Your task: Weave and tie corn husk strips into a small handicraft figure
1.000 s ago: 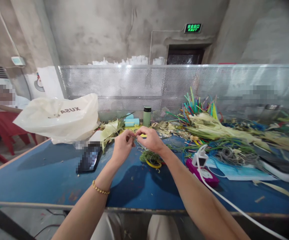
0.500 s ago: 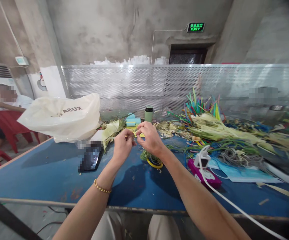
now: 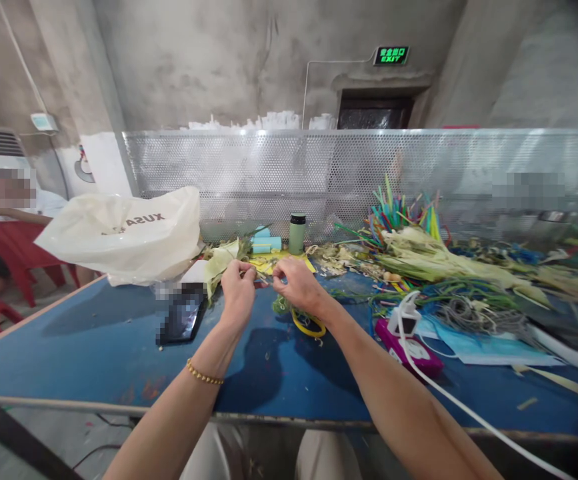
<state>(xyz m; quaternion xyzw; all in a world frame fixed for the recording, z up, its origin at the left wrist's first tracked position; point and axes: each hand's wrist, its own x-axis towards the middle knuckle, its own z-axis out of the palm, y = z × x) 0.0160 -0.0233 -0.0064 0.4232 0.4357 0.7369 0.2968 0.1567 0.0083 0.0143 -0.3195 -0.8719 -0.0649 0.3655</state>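
Observation:
My left hand [image 3: 239,288] is closed in a pinch above the middle of the blue table [image 3: 93,360]. Facing it, my right hand [image 3: 297,285] pinches too, a short gap away. A thin strand [image 3: 263,281] seems to run between the two sets of fingertips; its kind is too small to make out. Below my right hand lie a coil of green strands [image 3: 282,303] and a yellow ring [image 3: 311,327]. Just behind the hands are a yellow sheet [image 3: 269,263], light blue rolls [image 3: 267,244] and a green bottle with a black lid [image 3: 297,235].
A white plastic bag [image 3: 129,233] and a phone [image 3: 183,317] lie on the left. Pale corn husks [image 3: 429,253], coloured strips [image 3: 403,210], grey cord [image 3: 479,317], a magenta power strip [image 3: 409,348] and a white cable [image 3: 459,400] occupy the right. A perforated metal screen [image 3: 249,160] stands behind.
My hands have drawn apart, the left one moving slightly left, so a gap with a thin strand now shows between them. More of the yellow sheet and bottle is visible.

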